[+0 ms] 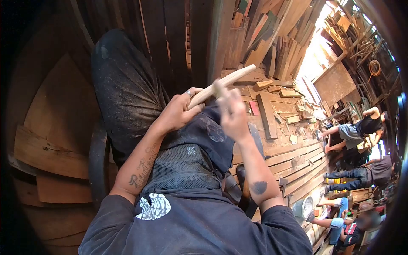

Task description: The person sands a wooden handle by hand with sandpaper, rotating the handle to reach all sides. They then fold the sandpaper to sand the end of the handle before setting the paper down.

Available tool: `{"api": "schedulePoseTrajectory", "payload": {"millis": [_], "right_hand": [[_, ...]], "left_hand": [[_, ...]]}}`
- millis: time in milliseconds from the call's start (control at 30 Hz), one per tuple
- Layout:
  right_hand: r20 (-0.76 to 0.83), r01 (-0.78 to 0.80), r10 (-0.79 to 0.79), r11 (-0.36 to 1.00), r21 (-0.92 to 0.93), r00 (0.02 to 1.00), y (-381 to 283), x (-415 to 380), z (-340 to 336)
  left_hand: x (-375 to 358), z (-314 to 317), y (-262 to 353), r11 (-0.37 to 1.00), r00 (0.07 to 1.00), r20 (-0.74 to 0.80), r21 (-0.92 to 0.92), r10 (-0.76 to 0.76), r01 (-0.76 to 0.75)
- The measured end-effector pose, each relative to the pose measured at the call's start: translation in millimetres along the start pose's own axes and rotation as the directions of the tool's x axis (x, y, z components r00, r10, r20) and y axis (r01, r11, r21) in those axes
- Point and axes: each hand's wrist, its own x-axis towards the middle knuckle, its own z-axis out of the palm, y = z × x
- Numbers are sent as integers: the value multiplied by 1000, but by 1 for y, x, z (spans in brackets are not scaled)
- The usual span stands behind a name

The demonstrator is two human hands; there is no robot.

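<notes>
A pale, slender wooden stick (240,75), rounded and narrowing at its far end, slants up and to the right above my lap. My left hand (175,111), with a ring on one finger, is closed around its near end. Against the middle of the stick is my right hand (233,112), smeared by motion, its fingers curled. A small tan patch shows at those fingertips, too blurred to name. Under the stick, dark cloth (204,131) lies over my lap.
Wood offcuts (289,93) and a long plank (267,115) lie on the slatted floor. Boards (280,34) lean at the back. A bucket (302,207) stands at lower right, near several people (361,174). A curved chair arm (98,165) is at my left.
</notes>
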Motion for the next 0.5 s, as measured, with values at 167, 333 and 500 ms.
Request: {"api": "schedulePoseTrajectory", "payload": {"millis": [167,333,500], "right_hand": [[-234,-168,165,986,7,958,13,12,-3],[162,-14,-2,996,93,987,-41,-11,19],[-129,-85,77,995,-52,989,7,15,-17]], "left_hand": [[2,2,-1,996,998,-16,68,60,-59],[4,2,-8,973,970,-91,-7,227,-229],[1,-3,12,998,1000,-19,62,13,-12]]}}
